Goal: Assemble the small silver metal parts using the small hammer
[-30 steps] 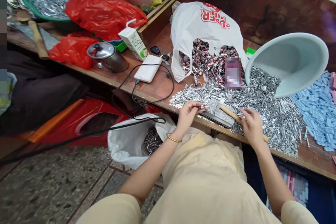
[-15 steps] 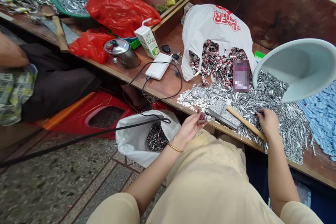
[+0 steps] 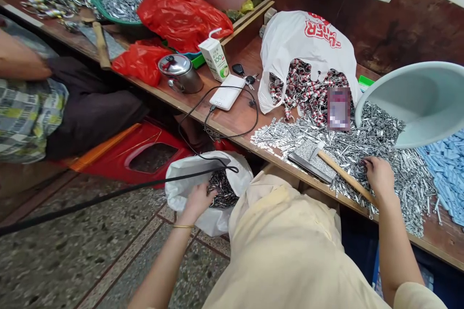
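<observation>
My left hand [image 3: 200,200] reaches down at the mouth of a white sack [image 3: 179,176], its fingers a little apart. Nothing shows between them. Small dark metal pieces [image 3: 225,188] lie inside the sack. On the bench my right hand [image 3: 380,176] touches a heap of slim silver metal pieces [image 3: 384,128]. Its fingertips are pinched together, and what they hold is too small to make out. A hammer [image 3: 348,177] with a wooden handle lies beside that hand, its head on a flat speckled metal block [image 3: 328,166]. A dark metal bar [image 3: 311,168] rests along the block's near edge.
A white plastic bag [image 3: 308,34] spills red-and-silver ringed pieces [image 3: 304,87]. A tipped grey basin [image 3: 416,101] stands right, near light-blue pieces [image 3: 445,169]. A power bank [image 3: 227,92], cable, lidded steel mug [image 3: 181,75] and drink carton [image 3: 214,60] sit left. A co-worker's arm [image 3: 21,55] is far left.
My left hand has moved down and left from the bench edge to the sack; the red-and-silver piece it held no longer shows. My right hand stays at the silver heap. The view has shifted slightly.
</observation>
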The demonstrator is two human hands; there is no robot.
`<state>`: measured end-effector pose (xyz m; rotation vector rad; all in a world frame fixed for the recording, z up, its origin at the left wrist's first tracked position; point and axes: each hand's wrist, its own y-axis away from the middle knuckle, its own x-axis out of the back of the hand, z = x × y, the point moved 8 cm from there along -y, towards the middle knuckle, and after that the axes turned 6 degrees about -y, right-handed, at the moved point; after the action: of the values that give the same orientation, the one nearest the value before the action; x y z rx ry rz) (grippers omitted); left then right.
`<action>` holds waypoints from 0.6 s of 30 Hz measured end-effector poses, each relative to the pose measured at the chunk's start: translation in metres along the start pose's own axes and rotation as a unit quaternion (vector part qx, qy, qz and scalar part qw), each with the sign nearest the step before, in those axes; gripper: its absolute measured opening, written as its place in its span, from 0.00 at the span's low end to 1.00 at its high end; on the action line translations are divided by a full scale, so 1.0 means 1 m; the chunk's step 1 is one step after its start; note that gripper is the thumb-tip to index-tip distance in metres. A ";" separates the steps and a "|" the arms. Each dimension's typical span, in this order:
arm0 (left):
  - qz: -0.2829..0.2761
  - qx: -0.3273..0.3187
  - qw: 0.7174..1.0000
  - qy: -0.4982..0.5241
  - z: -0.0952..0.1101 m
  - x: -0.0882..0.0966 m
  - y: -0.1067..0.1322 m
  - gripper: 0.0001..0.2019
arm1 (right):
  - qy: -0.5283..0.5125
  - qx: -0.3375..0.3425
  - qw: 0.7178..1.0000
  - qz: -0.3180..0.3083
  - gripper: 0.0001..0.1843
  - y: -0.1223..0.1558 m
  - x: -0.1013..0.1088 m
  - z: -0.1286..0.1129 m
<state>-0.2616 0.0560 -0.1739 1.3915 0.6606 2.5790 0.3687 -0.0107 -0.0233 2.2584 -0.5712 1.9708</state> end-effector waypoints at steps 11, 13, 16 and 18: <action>-0.167 -0.385 0.877 0.235 0.304 -0.009 0.077 0.09 | -0.015 -0.008 1.000 0.008 0.20 0.003 -0.003 -0.005; -0.020 -0.420 0.884 0.206 0.348 0.000 0.064 0.08 | -0.033 0.006 0.999 0.010 0.20 0.001 -0.004 -0.012; 0.067 -0.427 0.878 0.204 0.383 0.004 0.049 0.13 | -0.064 0.010 0.998 0.017 0.20 0.004 -0.002 -0.009; 0.009 -0.426 0.875 0.230 0.381 -0.003 0.050 0.13 | -0.083 0.004 0.996 0.022 0.20 0.009 0.000 -0.002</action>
<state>0.0578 0.1294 0.0276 0.5029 -0.4512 2.6565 0.3643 -0.0183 -0.0247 2.4512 -0.6368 1.8170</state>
